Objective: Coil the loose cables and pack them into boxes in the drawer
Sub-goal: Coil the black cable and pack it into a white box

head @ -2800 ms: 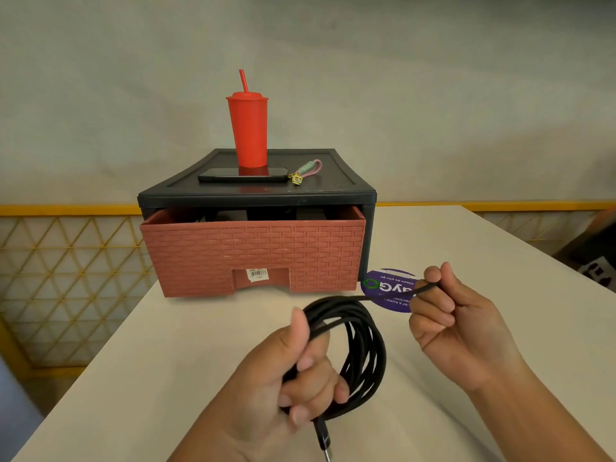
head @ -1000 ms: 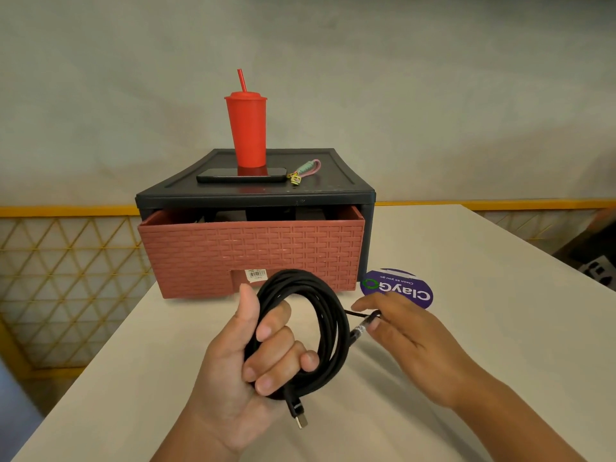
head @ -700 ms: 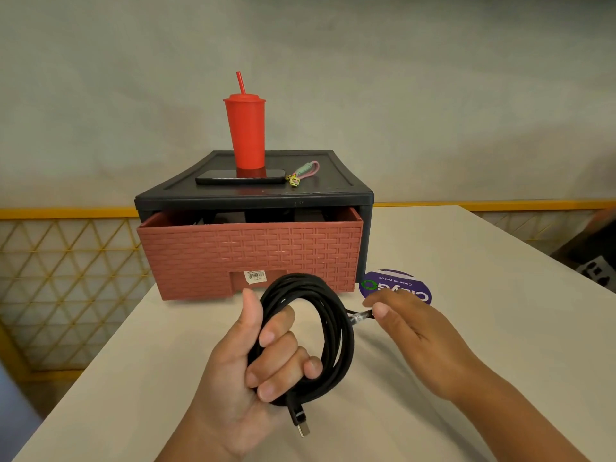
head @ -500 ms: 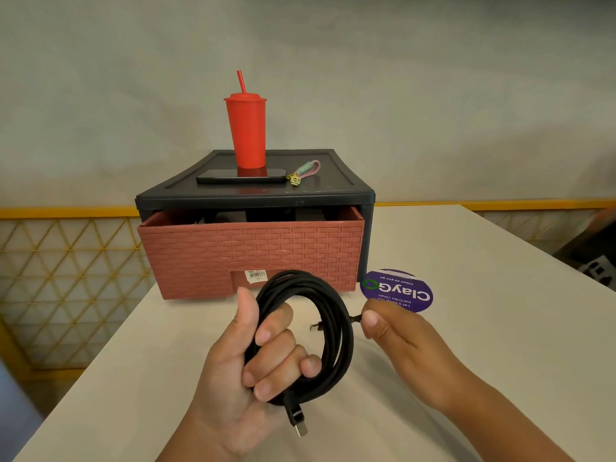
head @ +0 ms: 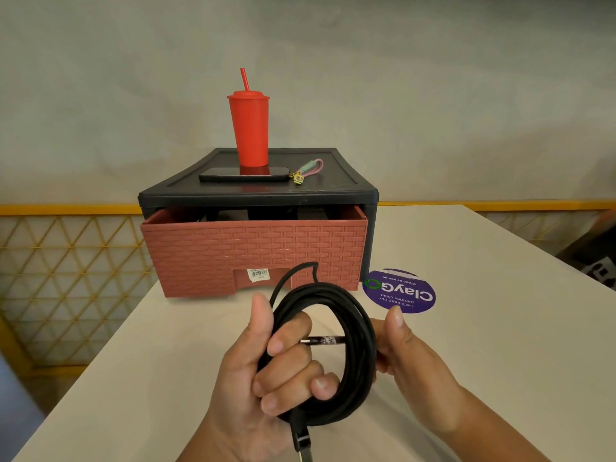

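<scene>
Coil: We hold the black cable (head: pixel 353 328), wound into a ring, just in front of the drawer (head: pixel 253 248) and clear of the table (head: pixel 500 328).
Left grip: Our left hand (head: pixel 266 371) is closed round the ring's left side, with the fingers through the middle and the thumb upright.
Right grip: Our right hand (head: pixel 410 355) sits at the ring's right rim with the thumb raised. Its fingers are hidden behind the strands, so we cannot tell whether they pinch the cable end.
Loose end: One plug (head: pixel 320 340) pokes level through the ring's opening, its long axis parallel to the drawer front and its tip pointing at our left fingers.
Ring's lie: The ring stands nearly upright, and its opening faces us and the drawer.
Step in hand: We judge that the tail is being tucked through to lock the coil, and that the right hand is the nearer one to feed it.
Way ahead: The drawer stands part open beyond the coil, and the ring would have to clear its front wall.
Also seen: A red cup (head: pixel 250 128) stands on the cabinet (head: pixel 333 191) above the drawer, and a purple sticker (head: pixel 400 291) lies just right of the drawer.
</scene>
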### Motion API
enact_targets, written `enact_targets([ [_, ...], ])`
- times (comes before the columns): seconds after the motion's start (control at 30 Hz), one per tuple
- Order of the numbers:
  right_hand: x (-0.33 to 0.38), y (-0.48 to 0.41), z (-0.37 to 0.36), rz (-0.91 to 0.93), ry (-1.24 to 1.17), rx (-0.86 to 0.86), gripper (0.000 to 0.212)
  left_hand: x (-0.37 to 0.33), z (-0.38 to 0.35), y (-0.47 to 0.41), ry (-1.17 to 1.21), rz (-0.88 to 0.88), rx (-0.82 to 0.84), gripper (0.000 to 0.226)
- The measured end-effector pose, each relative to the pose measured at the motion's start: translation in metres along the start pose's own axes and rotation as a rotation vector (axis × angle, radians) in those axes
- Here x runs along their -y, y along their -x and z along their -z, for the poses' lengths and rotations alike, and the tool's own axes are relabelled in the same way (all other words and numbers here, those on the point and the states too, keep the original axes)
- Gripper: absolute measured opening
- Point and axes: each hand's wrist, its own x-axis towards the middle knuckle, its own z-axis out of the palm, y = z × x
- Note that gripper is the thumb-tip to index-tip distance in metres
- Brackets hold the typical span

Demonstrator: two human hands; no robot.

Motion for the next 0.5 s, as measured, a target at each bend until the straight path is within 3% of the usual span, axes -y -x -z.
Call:
enact_targets([
  [0.2, 0.0029, 0.0065, -0.0049, -0.061, -0.036, -0.005, 0.096, 0.0017, -0.0004, -0.0006, -0.029, 0.044, -0.002, 0.045],
  [0.33, 0.0061, 0.0055, -0.0073, -0.002, -0.059, 0.018, 0.074, 0.0018, 0.0019, 0.0010, -0.021, 0.054, -0.033, 0.046],
  [0.5, 0.0023, 0.0064, -0.0065, 0.052, -0.100, 0.036, 0.093, 0.0036, 0.0029, 0.0025, -0.016, 0.065, -0.066, 0.046],
])
